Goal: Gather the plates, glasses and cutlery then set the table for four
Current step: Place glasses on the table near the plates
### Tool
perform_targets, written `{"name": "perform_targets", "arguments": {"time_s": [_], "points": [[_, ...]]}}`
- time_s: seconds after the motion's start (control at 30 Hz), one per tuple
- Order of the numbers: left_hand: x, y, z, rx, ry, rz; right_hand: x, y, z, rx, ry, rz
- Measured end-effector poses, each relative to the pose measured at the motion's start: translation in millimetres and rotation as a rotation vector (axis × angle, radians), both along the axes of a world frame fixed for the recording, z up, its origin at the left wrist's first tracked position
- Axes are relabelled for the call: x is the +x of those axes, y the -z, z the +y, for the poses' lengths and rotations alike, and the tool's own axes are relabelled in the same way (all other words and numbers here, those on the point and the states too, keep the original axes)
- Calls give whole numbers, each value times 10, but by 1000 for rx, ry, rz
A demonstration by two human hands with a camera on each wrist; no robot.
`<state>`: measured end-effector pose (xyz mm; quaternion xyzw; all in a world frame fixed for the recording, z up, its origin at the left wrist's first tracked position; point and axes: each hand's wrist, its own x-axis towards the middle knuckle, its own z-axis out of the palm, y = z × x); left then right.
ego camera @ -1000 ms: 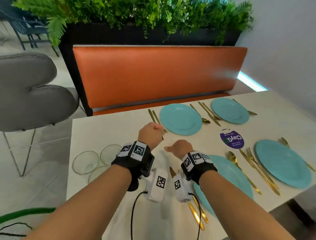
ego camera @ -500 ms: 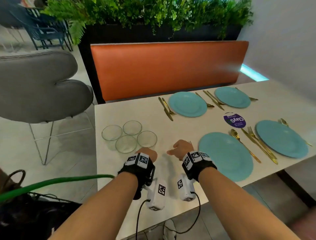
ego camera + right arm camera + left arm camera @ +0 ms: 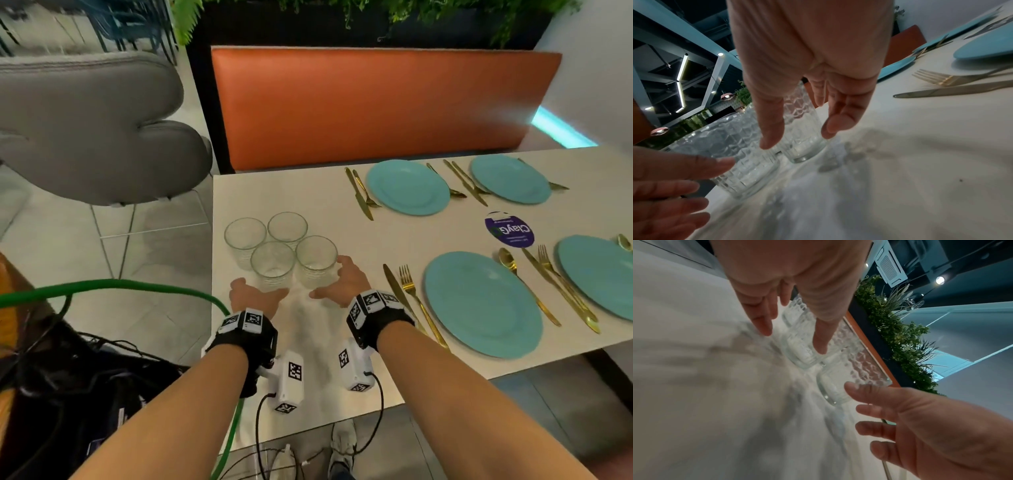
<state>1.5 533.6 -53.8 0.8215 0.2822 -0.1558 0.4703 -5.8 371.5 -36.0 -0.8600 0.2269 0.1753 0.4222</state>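
Observation:
Four clear textured glasses stand bunched at the left end of the white table (image 3: 342, 219). My left hand (image 3: 260, 289) reaches to the near-left glass (image 3: 272, 265) with thumb and fingers spread either side of it (image 3: 801, 353). My right hand (image 3: 329, 277) straddles the near-right glass (image 3: 317, 260) the same way, fingers straight (image 3: 803, 129). Neither hand grips a glass. Several turquoise plates lie set on the right, the nearest one (image 3: 483, 305) with a gold knife (image 3: 397, 291) and fork (image 3: 416, 298) to its left and a spoon (image 3: 524, 284) to its right.
A grey chair (image 3: 89, 126) stands off the table's left end and an orange bench (image 3: 376, 102) runs along the far side. A round purple sticker (image 3: 509, 230) lies between the plates. A green hose (image 3: 120, 286) and black cables (image 3: 68, 377) lie on the floor at left.
The view has shifted left along the table. Both hands moved from beside the near plate's cutlery to the near two glasses and spread their fingers around them.

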Motion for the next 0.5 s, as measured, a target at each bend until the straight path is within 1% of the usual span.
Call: {"name": "perform_targets", "arguments": {"time_s": [0.1, 0.2, 0.37, 0.5], "points": [[36, 82, 15, -4, 16, -56, 28, 20, -5, 32, 5, -76], [37, 145, 8, -23, 26, -116, 59, 81, 38, 78, 13, -116], [73, 202, -43, -62, -7, -162, 101, 236, 46, 124, 54, -175], [115, 267, -57, -32, -19, -205, 134, 316, 46, 132, 75, -230]]}}
